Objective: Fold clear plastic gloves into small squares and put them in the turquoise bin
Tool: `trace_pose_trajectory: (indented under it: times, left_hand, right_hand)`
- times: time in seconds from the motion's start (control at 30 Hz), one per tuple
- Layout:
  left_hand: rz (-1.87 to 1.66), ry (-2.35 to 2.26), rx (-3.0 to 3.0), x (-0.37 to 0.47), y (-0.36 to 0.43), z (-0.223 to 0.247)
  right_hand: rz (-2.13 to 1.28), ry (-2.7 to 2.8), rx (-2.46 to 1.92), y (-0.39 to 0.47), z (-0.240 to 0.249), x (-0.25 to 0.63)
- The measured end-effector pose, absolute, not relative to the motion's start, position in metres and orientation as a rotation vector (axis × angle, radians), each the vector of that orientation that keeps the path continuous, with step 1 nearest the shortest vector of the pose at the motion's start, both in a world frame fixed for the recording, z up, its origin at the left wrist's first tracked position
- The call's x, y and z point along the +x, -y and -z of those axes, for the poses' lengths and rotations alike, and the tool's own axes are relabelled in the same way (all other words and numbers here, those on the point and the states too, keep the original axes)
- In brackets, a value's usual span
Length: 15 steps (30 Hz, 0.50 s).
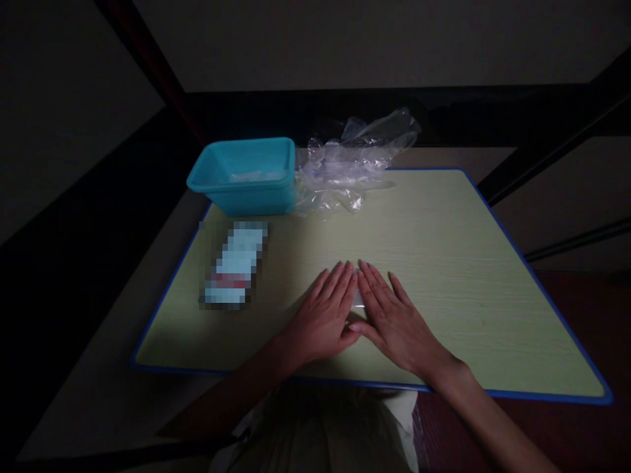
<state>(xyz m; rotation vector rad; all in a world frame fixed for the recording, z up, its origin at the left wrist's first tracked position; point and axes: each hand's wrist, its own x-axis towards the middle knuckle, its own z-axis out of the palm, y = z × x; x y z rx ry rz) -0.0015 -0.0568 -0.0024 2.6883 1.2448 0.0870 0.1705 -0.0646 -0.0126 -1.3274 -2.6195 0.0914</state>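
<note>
My left hand [325, 314] lies flat with its fingers stretched out, palm down near the front of the table. Beside it my right hand [392, 314] is also flat, its fingers extended. The two thumbs meet or nearly meet. Between the hands shows a small piece of clear, shiny plastic [358, 299], pressed against the tabletop. Most of that piece is hidden under the palms and fingers, so its full shape cannot be made out.
A turquoise plastic basket [256, 202] with something pale inside stands at the back left of the blue-edged table [444, 223]. Next to it is a heap of crumpled clear plastic bags [345, 167]. A pixelated phone-like object [236, 263] lies at the left.
</note>
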Motion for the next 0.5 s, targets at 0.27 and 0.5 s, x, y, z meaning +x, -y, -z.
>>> trace_pose_trajectory:
  times: [0.27,0.5]
  left_hand:
    - [-0.081,-1.231,2.692,-0.0017,0.0563,0.0046]
    - [-0.053,-1.234,2.707,0.0001,0.0564,0.0038]
  right_hand:
    - [-0.095,2.641,-1.333,0.0640,0.0114,0.1708]
    - [-0.085,2.643,-1.337,0.0644,0.0107,0.1701]
